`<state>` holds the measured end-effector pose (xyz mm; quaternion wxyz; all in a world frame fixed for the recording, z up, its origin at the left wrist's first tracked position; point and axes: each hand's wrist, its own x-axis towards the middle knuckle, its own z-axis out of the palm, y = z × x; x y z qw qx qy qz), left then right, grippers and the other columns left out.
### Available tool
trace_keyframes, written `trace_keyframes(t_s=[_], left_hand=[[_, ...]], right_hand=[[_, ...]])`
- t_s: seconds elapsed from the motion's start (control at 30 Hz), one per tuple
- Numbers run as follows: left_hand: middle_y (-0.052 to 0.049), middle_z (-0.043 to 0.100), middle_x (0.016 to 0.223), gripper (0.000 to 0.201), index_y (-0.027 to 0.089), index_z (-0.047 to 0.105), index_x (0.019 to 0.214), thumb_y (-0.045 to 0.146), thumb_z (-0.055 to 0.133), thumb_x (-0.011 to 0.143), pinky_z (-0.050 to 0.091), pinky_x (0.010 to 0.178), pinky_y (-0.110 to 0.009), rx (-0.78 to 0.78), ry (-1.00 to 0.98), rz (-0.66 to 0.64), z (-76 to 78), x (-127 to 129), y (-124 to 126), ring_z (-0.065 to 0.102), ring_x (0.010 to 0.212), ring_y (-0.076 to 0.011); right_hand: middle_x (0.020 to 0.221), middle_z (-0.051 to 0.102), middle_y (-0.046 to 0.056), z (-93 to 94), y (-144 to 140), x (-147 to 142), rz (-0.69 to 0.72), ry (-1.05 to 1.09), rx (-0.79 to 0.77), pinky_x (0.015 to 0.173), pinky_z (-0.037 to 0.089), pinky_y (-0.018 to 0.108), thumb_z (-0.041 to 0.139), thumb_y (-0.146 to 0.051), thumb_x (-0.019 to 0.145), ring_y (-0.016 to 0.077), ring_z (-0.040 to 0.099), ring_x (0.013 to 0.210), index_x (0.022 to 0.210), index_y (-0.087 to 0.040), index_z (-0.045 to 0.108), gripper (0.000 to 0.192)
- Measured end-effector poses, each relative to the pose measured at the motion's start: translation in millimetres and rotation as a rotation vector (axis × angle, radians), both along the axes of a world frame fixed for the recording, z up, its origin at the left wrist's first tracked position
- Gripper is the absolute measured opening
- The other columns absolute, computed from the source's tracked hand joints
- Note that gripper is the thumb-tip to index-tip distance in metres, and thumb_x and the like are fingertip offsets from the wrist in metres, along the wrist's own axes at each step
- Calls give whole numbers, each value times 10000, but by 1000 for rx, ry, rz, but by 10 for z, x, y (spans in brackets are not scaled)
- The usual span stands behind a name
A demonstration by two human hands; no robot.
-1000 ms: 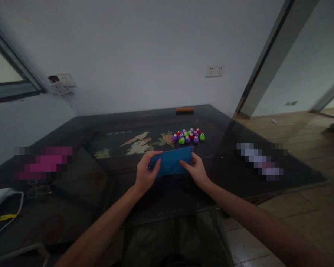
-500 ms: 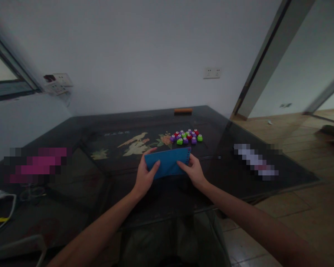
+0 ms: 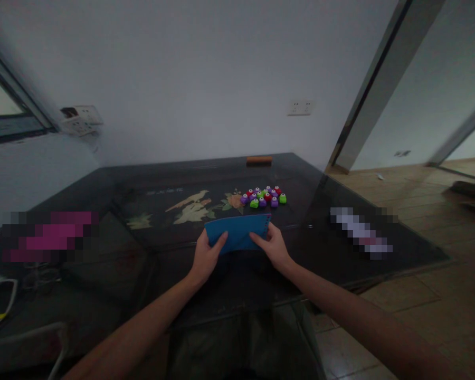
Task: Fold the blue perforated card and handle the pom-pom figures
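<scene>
Since the head camera is the only view here, that's what I'm going by: the left hand (image 3: pixel 204 259) and right hand (image 3: pixel 277 249) are sharing a thin, flat, bright blue rectangular pad (image 3: pixel 238 234) with a row of holes or binding down its right edge. It's tilted up in front of the person, over the near part of the glossy black table (image 3: pixel 301 253) with a bird and flowers pictured on it. Both grips are narrow, thumbs on the blue face and fingers tucked behind. My guess is the two-sided pinch keeps something that floppy-looking steady, and the tilt turns its face toward the person.

Just beyond it, a bit to the right, sits a bunch of small red, green and purple plastic pieces (image 3: pixel 262 201) with white round tops, probably grouped there to be within reach. Way at the back there's an orange-brown cylinder (image 3: pixel 259 160).

Stuff I can't make out: most of the fingers are behind the pad, so is its back, and I can't tell if its bottom edge touches the table. The pink patch (image 3: pixel 59 232) and whitish patch (image 3: pixel 358 229) are pixelated, and the white cable (image 3: pixel 15 301) runs out of frame, lower left
</scene>
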<state>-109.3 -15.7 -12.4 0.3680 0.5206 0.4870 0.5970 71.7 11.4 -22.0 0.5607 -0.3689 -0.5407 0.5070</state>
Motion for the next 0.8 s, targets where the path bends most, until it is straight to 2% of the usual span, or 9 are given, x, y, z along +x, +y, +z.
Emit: trace_keyframes(t_s=[0.2, 0.47, 0.67, 0.8], left_hand=[[-68, 690, 906, 382, 138, 598, 961, 412, 684, 709, 517, 788, -377, -45, -9, -14, -16, -8, 26, 649, 830, -230], [-67, 705, 864, 349, 138, 631, 885, 404, 711, 673, 529, 754, -383, -51, 72, 77, 28, -16, 63, 662, 792, -241], [-118, 704, 958, 428, 131, 612, 1003, 377, 729, 673, 550, 745, -417, -144, -146, 19, 60, -80, 111, 673, 821, -260], [-135, 688, 1027, 434, 144, 592, 1048, 336, 735, 685, 556, 759, -437, -198, -258, 12, 72, -108, 134, 672, 869, -269]], right_hand=[[889, 678, 38, 45, -17, -4, -4, -16, -15, 786, 522, 385, 733, -355, 639, 209, 634, 816, 956, -192, 600, 380], [921, 686, 50, 60, -20, -30, 13, -11, -27, 786, 532, 400, 735, -366, 639, 222, 646, 834, 988, -191, 594, 415], [1034, 675, 68, 123, -31, 0, 135, -111, -42, 775, 541, 394, 724, -362, 663, 231, 651, 887, 1115, -197, 565, 506], [971, 696, 72, 75, 5, 8, 185, -186, -47, 758, 544, 409, 702, -380, 686, 225, 666, 814, 1045, -171, 611, 425]])
